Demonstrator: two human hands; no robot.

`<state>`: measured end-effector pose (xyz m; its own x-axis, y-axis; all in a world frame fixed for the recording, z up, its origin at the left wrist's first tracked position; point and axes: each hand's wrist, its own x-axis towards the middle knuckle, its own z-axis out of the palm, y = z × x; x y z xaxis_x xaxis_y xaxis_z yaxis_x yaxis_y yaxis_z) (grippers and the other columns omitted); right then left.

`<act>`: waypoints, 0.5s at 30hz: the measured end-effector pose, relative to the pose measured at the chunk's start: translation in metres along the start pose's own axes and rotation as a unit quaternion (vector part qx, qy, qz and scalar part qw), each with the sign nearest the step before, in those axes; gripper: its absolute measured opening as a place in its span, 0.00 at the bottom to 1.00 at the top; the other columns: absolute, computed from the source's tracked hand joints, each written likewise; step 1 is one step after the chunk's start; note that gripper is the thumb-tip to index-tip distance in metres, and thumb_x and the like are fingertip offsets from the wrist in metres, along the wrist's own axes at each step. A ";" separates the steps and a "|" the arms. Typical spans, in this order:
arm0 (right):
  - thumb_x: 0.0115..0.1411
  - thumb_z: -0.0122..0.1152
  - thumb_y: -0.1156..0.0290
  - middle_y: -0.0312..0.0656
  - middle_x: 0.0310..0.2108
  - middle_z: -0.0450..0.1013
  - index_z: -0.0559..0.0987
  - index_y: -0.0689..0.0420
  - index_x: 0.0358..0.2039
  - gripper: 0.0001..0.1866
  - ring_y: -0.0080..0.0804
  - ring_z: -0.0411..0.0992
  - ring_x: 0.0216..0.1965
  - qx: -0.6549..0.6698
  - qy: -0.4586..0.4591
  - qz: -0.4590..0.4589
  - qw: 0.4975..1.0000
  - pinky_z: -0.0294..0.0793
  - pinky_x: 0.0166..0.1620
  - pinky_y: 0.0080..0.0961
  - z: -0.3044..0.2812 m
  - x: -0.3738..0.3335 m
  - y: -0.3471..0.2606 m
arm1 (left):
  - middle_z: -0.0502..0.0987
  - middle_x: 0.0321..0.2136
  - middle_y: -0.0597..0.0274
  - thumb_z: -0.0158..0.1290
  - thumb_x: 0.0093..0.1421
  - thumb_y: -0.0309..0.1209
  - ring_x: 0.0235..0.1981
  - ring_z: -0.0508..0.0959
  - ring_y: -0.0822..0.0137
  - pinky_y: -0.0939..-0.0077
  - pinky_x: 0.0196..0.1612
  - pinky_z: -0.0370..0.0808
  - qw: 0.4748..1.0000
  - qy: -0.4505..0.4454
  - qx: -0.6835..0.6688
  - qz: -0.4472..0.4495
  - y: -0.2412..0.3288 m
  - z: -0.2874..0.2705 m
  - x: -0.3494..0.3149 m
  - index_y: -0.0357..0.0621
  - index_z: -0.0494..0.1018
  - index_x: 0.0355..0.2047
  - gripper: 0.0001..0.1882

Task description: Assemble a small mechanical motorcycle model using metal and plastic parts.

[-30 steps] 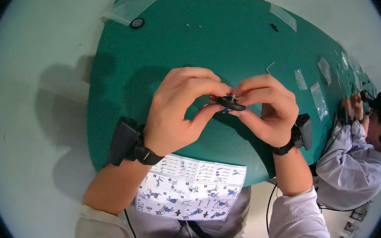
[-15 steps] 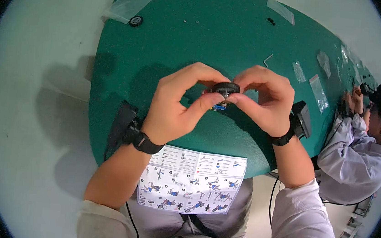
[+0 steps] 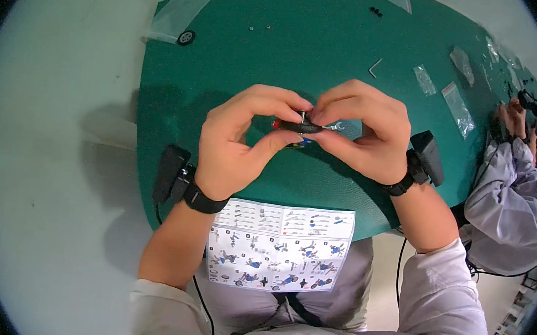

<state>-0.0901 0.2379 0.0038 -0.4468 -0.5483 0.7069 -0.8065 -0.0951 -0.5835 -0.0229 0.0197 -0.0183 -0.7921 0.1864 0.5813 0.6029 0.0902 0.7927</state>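
Above the green table, both hands are closed around a small toy model with a black wheel. My left hand pinches its left side, fingertips above and thumb below. The fingers and thumb of my right hand meet at the wheel's right end. A silvery piece with a forked end, like a small wrench, shows beside the right fingers. Bits of red and blue stick out of the model; the fingers hide most of it. Below the hands lies a printed instruction sheet with pictures of assembly steps.
A spare wheel lies by a clear plastic bag at the far left. A hex key, small black parts and clear bags are at the far right. Another person works at the right edge.
The wheel has turned from facing up to lying flatter between my fingers. The forked silvery piece has come into sight. The view has shifted slightly.
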 end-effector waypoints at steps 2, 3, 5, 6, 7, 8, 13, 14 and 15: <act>0.50 0.74 0.79 0.44 0.35 0.79 0.83 0.60 0.36 0.12 0.37 0.80 0.34 -0.005 -0.001 -0.001 1.000 0.78 0.37 0.26 -0.003 0.001 -0.002 | 0.79 0.47 0.45 0.61 0.56 0.12 0.50 0.80 0.57 0.66 0.54 0.77 1.000 -0.003 0.002 -0.002 0.002 0.000 0.000 0.35 0.74 0.41 0.14; 0.50 0.74 0.79 0.44 0.35 0.79 0.83 0.59 0.35 0.12 0.38 0.79 0.34 -0.009 -0.005 -0.001 1.000 0.78 0.36 0.26 -0.003 0.001 -0.003 | 0.79 0.47 0.44 0.61 0.55 0.12 0.49 0.80 0.57 0.66 0.53 0.78 1.000 -0.003 0.004 -0.005 0.003 -0.001 -0.001 0.35 0.75 0.40 0.14; 0.50 0.75 0.79 0.44 0.35 0.79 0.83 0.60 0.35 0.11 0.37 0.79 0.34 0.019 -0.012 0.008 1.000 0.78 0.36 0.25 -0.003 0.000 -0.001 | 0.80 0.47 0.44 0.62 0.55 0.12 0.49 0.81 0.56 0.65 0.52 0.79 1.000 -0.012 -0.014 -0.006 0.003 -0.005 0.000 0.35 0.75 0.41 0.14; 0.50 0.75 0.78 0.43 0.35 0.79 0.83 0.60 0.34 0.10 0.35 0.79 0.33 0.042 -0.018 0.018 0.999 0.78 0.35 0.25 -0.004 0.000 -0.001 | 0.80 0.47 0.43 0.62 0.55 0.12 0.48 0.81 0.56 0.65 0.52 0.79 0.999 -0.021 -0.036 -0.004 0.003 -0.006 0.000 0.34 0.76 0.41 0.14; 0.50 0.75 0.78 0.43 0.35 0.79 0.83 0.60 0.34 0.10 0.35 0.79 0.33 0.043 -0.020 0.019 0.999 0.78 0.35 0.25 -0.004 0.000 -0.001 | 0.80 0.47 0.43 0.62 0.55 0.12 0.48 0.81 0.56 0.65 0.52 0.79 0.999 -0.019 -0.037 -0.005 0.003 -0.007 -0.001 0.34 0.76 0.41 0.14; 0.51 0.76 0.78 0.43 0.34 0.79 0.83 0.60 0.33 0.10 0.34 0.79 0.33 0.055 -0.016 0.040 0.998 0.78 0.35 0.24 -0.003 -0.001 -0.001 | 0.80 0.47 0.43 0.63 0.55 0.13 0.49 0.81 0.55 0.65 0.52 0.79 0.999 -0.023 -0.046 -0.013 0.003 -0.008 -0.001 0.34 0.76 0.42 0.15; 0.52 0.76 0.76 0.41 0.31 0.78 0.83 0.60 0.33 0.09 0.29 0.78 0.32 0.125 -0.003 0.107 0.986 0.77 0.34 0.22 0.002 -0.005 -0.001 | 0.80 0.47 0.43 0.63 0.55 0.13 0.50 0.81 0.55 0.65 0.53 0.79 0.997 -0.027 -0.069 -0.016 -0.001 -0.006 -0.003 0.33 0.76 0.45 0.17; 0.52 0.76 0.76 0.41 0.31 0.77 0.82 0.60 0.32 0.09 0.29 0.78 0.32 0.121 0.002 0.098 0.988 0.77 0.34 0.22 0.004 -0.006 -0.001 | 0.80 0.47 0.43 0.63 0.55 0.12 0.50 0.81 0.55 0.65 0.53 0.79 0.997 -0.014 -0.069 -0.025 0.000 -0.005 -0.004 0.33 0.76 0.46 0.18; 0.52 0.75 0.76 0.40 0.30 0.77 0.82 0.60 0.32 0.09 0.28 0.78 0.32 0.116 0.007 0.088 0.989 0.76 0.34 0.21 0.005 -0.007 0.000 | 0.80 0.47 0.43 0.63 0.54 0.12 0.50 0.81 0.55 0.65 0.53 0.79 0.997 0.000 -0.067 -0.034 0.000 -0.004 -0.004 0.33 0.75 0.47 0.19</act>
<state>-0.0854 0.2375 -0.0028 -0.5798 -0.5618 0.5901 -0.6054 -0.1878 -0.7735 -0.0202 0.0152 -0.0195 -0.8307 0.1844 0.5252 0.5294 -0.0297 0.8478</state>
